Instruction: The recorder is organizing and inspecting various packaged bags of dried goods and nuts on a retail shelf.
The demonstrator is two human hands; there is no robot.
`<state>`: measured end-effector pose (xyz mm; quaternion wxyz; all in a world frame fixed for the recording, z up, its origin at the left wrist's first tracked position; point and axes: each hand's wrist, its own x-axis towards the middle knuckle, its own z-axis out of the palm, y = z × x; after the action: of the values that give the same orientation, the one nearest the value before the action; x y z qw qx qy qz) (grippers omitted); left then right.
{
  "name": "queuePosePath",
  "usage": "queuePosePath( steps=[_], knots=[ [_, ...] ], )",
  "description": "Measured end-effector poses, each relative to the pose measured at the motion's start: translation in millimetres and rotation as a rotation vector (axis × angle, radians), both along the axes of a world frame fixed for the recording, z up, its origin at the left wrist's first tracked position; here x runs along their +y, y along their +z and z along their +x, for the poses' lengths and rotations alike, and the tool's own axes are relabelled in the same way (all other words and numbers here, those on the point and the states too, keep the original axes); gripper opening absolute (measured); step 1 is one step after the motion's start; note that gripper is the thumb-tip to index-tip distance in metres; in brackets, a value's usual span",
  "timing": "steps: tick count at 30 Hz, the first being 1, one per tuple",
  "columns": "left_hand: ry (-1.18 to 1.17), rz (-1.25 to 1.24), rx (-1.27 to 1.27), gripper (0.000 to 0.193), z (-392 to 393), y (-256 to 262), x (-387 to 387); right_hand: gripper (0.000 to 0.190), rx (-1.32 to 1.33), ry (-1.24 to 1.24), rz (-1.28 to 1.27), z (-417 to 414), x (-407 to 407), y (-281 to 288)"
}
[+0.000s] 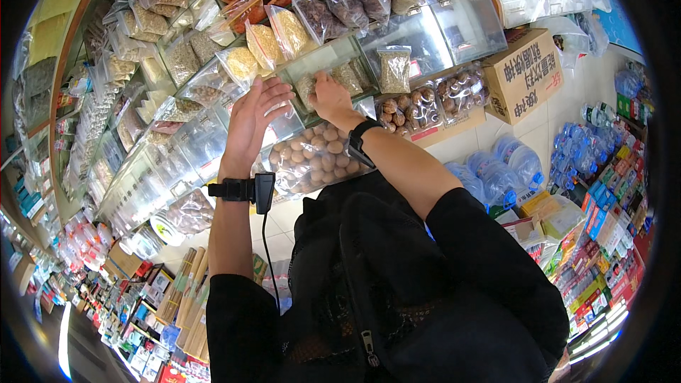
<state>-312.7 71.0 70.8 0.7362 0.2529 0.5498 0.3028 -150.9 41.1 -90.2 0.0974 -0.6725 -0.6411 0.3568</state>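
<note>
My left hand (pixel 260 111) is raised over the front of the glass display case, palm down with its fingers spread, near a zip bag of yellow grains (pixel 239 64). It holds nothing that I can see. My right hand (pixel 331 97) reaches into a glass compartment (pixel 298 72), its fingers at a zip bag of greenish-brown seeds (pixel 306 90); whether they grip it I cannot tell. Beside it in the same compartment lie more such bags (pixel 347 78). To the right, another bag of seeds (pixel 394 69) rests on the case's glass.
A large clear bag of round brown nuts (pixel 314 154) sits below my hands. Bagged walnuts (pixel 409 109) and a cardboard carton (pixel 524 77) stand to the right. Bags of dark dried goods (pixel 319 18) are piled behind. Large water bottles (pixel 500 167) stand on the floor.
</note>
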Motion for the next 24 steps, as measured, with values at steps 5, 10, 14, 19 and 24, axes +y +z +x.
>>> queuePosePath(
  steps=[5, 10, 14, 19, 24],
  knots=[
    [-0.014, -0.008, -0.045, 0.051, 2, -4, 3, 0.04, -0.235, 0.247, 0.076, 8, -16, -10],
    [-0.012, 0.017, -0.038, 0.05, -6, -7, 1, 0.038, -0.084, 0.076, 0.165, 18, -27, 5],
    [0.005, 0.033, -0.032, 0.05, -2, -8, 2, 0.041, -0.117, -0.033, 0.084, 16, -21, 0],
    [0.037, -0.025, -0.002, 0.049, -8, -6, -5, 0.041, -0.122, -0.07, -0.173, 5, -14, 3],
    [0.029, 0.02, -0.026, 0.049, -4, -6, -1, 0.037, -0.179, -0.006, -0.074, 17, -12, -6]
  ],
)
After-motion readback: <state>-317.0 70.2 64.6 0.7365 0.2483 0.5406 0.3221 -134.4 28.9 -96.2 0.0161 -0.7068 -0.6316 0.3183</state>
